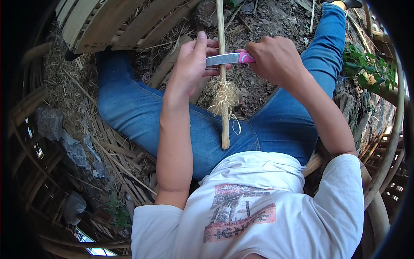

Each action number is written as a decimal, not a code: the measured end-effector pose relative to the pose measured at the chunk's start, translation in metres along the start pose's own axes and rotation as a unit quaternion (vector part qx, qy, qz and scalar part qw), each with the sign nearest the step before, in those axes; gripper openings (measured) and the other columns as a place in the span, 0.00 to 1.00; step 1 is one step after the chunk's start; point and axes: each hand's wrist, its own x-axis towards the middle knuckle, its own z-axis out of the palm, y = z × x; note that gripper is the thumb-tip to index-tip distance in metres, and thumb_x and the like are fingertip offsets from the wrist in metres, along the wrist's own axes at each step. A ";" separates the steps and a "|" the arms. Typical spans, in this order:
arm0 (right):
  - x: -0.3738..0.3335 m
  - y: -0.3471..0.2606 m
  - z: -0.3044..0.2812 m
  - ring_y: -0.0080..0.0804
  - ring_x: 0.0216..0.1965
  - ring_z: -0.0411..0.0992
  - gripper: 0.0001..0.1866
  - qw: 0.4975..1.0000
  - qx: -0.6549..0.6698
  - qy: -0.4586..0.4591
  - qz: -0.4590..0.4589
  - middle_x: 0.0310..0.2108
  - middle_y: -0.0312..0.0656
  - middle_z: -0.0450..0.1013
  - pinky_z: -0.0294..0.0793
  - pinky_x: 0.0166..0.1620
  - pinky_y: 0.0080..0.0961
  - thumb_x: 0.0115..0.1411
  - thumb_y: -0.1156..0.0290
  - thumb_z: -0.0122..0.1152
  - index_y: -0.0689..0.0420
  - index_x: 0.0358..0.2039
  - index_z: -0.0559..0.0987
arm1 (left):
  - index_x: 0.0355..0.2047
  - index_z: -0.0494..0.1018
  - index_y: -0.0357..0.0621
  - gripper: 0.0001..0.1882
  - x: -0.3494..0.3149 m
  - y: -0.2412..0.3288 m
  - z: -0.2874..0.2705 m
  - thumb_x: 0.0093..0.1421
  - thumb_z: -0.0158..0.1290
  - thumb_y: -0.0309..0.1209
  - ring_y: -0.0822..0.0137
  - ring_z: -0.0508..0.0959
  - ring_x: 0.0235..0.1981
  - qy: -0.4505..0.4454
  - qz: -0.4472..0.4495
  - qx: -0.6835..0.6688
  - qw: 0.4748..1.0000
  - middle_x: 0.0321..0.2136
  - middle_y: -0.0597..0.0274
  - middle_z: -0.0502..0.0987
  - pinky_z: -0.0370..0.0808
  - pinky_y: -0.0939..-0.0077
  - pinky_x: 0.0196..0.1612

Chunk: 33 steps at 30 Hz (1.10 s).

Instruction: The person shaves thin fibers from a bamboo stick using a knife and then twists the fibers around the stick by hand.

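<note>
A long pale wooden or bamboo stick [221,26] runs from the top edge down over my lap. Curly thin shavings [225,98] cling round its lower part, above the blunt end. My right hand [276,58] is closed round the pink-and-white handle of a knife [222,59]. Its blade lies across the stick, with the tip beside my left palm. My left hand [194,58] is open, thumb pointing up and fingers stretched behind the stick. The stick and blade partly cover those fingers.
My jeans-clad legs [133,108] spread on either side of the stick. A slatted bamboo panel [125,26] stands at upper left. Straw and split bamboo pieces [120,149] litter the ground. Green leaves [366,69] grow at right, near curved poles [394,146].
</note>
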 end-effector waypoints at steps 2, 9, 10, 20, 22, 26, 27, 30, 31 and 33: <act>0.003 -0.005 -0.004 0.46 0.22 0.77 0.10 1.000 0.007 0.006 -0.017 0.18 0.45 0.75 0.75 0.25 0.39 0.53 0.63 0.62 0.53 0.19 0.81 | 0.42 0.74 0.34 0.28 0.008 -0.001 -0.010 0.72 0.36 0.49 0.64 0.82 0.32 0.037 0.055 0.208 0.976 0.31 0.53 0.81 0.79 0.69 0.36; -0.002 -0.012 0.002 0.47 0.20 0.76 0.16 0.999 0.024 0.006 -0.020 0.16 0.47 0.73 0.74 0.23 0.40 0.58 0.61 0.60 0.54 0.17 0.79 | 0.30 0.77 0.36 0.26 0.015 -0.012 0.000 0.66 0.46 0.50 0.46 0.81 0.29 0.188 0.237 0.374 0.877 0.22 0.47 0.79 0.76 0.59 0.34; -0.003 -0.010 0.004 0.48 0.19 0.75 0.17 0.999 0.029 0.013 -0.017 0.15 0.47 0.73 0.74 0.23 0.40 0.59 0.60 0.59 0.54 0.17 0.79 | 0.30 0.77 0.36 0.26 0.017 -0.013 0.004 0.66 0.46 0.50 0.46 0.81 0.29 0.188 0.235 0.372 0.878 0.22 0.47 0.79 0.76 0.59 0.34; -0.004 -0.001 0.018 0.51 0.20 0.75 0.17 0.997 0.061 0.037 0.027 0.16 0.50 0.73 0.73 0.24 0.43 0.57 0.61 0.59 0.57 0.15 0.78 | 0.27 0.74 0.40 0.20 0.042 -0.018 0.013 0.64 0.50 0.45 0.47 0.78 0.26 0.294 0.426 0.400 0.756 0.23 0.51 0.76 0.72 0.56 0.29; -0.003 0.000 0.018 0.51 0.20 0.75 0.17 0.997 0.067 0.034 0.028 0.16 0.50 0.73 0.73 0.24 0.43 0.57 0.61 0.59 0.57 0.16 0.79 | 0.27 0.74 0.39 0.20 0.042 -0.017 0.014 0.64 0.50 0.45 0.47 0.78 0.26 0.296 0.424 0.394 0.759 0.24 0.51 0.77 0.72 0.55 0.30; 0.001 0.005 0.018 0.52 0.21 0.75 0.15 0.996 0.074 0.041 0.015 0.16 0.51 0.73 0.74 0.25 0.42 0.56 0.62 0.60 0.57 0.17 0.80 | 0.28 0.74 0.38 0.19 0.044 -0.010 0.017 0.64 0.50 0.43 0.46 0.79 0.28 0.310 0.403 0.388 0.768 0.25 0.50 0.78 0.73 0.55 0.33; 0.002 0.006 0.017 0.52 0.21 0.75 0.15 0.996 0.076 0.041 0.015 0.16 0.51 0.73 0.74 0.25 0.42 0.56 0.62 0.60 0.57 0.17 0.80 | 0.28 0.74 0.38 0.19 0.046 -0.010 0.017 0.64 0.50 0.43 0.46 0.79 0.28 0.310 0.402 0.389 0.769 0.25 0.50 0.78 0.73 0.55 0.33; 0.003 0.006 0.017 0.52 0.21 0.75 0.13 0.996 0.078 0.035 0.011 0.17 0.51 0.73 0.74 0.25 0.42 0.55 0.63 0.61 0.57 0.18 0.81 | 0.29 0.74 0.37 0.18 0.049 -0.011 0.016 0.64 0.49 0.43 0.46 0.79 0.29 0.310 0.367 0.392 0.785 0.26 0.50 0.78 0.74 0.56 0.34; 0.003 0.006 0.018 0.52 0.22 0.75 0.12 0.997 0.073 0.036 0.014 0.17 0.51 0.73 0.74 0.25 0.42 0.54 0.64 0.61 0.57 0.18 0.81 | 0.32 0.76 0.36 0.19 0.048 -0.010 0.016 0.64 0.50 0.43 0.51 0.80 0.30 0.312 0.358 0.397 0.786 0.27 0.50 0.79 0.75 0.60 0.35; 0.003 0.006 0.019 0.52 0.22 0.75 0.11 0.997 0.069 0.036 0.017 0.18 0.51 0.74 0.75 0.25 0.43 0.53 0.64 0.61 0.57 0.18 0.81 | 0.35 0.77 0.35 0.20 0.046 -0.007 0.017 0.65 0.50 0.43 0.56 0.82 0.31 0.313 0.347 0.402 0.788 0.27 0.50 0.80 0.77 0.64 0.37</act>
